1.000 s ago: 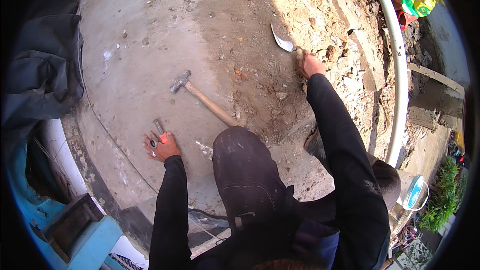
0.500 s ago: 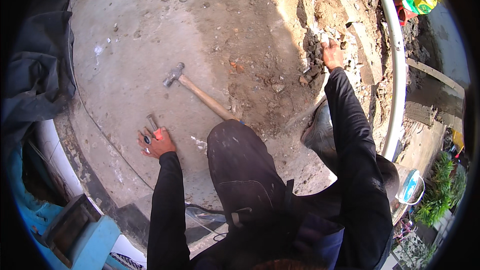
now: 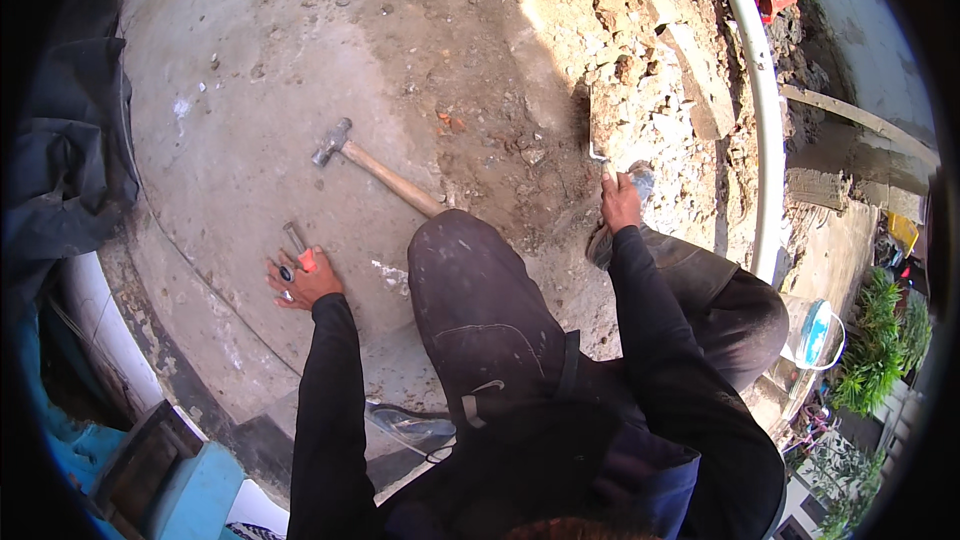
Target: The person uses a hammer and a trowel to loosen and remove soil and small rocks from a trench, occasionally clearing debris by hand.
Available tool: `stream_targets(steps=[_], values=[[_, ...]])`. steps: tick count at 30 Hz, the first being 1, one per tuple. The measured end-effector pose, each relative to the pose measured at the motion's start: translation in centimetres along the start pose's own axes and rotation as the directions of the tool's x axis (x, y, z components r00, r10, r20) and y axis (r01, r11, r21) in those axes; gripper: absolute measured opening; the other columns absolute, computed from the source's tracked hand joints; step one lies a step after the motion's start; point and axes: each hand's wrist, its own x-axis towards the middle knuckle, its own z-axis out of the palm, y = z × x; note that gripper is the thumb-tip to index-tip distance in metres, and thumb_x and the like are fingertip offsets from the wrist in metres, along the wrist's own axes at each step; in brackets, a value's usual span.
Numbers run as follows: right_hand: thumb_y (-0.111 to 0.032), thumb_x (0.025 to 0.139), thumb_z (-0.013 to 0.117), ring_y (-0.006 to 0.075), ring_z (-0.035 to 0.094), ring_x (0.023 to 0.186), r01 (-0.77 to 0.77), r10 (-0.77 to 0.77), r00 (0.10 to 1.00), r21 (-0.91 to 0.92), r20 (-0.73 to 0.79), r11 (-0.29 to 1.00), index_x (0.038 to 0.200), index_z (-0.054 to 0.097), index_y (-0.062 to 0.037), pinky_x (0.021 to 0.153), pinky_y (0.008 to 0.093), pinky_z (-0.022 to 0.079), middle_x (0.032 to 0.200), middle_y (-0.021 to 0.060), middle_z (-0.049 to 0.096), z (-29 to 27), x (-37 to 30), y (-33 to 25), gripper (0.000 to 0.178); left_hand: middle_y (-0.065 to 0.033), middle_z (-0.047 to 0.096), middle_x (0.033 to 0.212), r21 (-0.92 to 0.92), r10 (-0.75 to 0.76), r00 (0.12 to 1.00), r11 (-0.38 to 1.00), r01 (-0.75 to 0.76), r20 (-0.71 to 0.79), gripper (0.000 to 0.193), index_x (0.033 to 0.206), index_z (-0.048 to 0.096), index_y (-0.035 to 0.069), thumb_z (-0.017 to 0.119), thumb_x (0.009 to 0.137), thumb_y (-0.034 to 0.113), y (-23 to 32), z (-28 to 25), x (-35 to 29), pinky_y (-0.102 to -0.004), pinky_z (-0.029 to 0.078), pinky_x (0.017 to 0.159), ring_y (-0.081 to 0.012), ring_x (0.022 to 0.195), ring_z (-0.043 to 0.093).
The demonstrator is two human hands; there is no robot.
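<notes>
Along the strip of broken rubble [image 3: 655,115] on the right, the right hand [image 3: 621,205] is closed around the handle of a trowel [image 3: 605,135], its blade pointing away from the person, among loose bits. The step in hand looks like scraping or drawing at the debris with that blade; another stroke would call for a firm hold, the edge kept low, and care around the right shoe [image 3: 644,181]. The right arm reaches forward, thumb side of the hand toward the trowel. The left arm slopes down to the concrete floor [image 3: 240,170], where the left hand [image 3: 308,285] rests with fingers spread, a red-handled chisel [image 3: 308,260] against it; whether it is gripped, I cannot tell. Between the hands lies a hammer [image 3: 390,178].
</notes>
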Motion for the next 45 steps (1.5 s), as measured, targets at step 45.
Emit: stream_targets(steps=[45], values=[[-0.027,0.093,0.050,0.0448,0.058,0.098,0.453,-0.389,0.862,-0.150,0.325,0.879,0.130,0.039,-0.0073,0.083,0.0490,0.048,0.115,0.0258,0.053,7.8,-2.2,-5.7,0.044,-0.0083,0.028,0.151,0.029,0.023,1.000,0.999,-0.023,0.000,0.076,0.139,0.044,0.011,0.066,0.077,0.049,-0.1,-0.1,-0.3,-0.0623,0.011,0.109,-0.0326,0.140,0.021]])
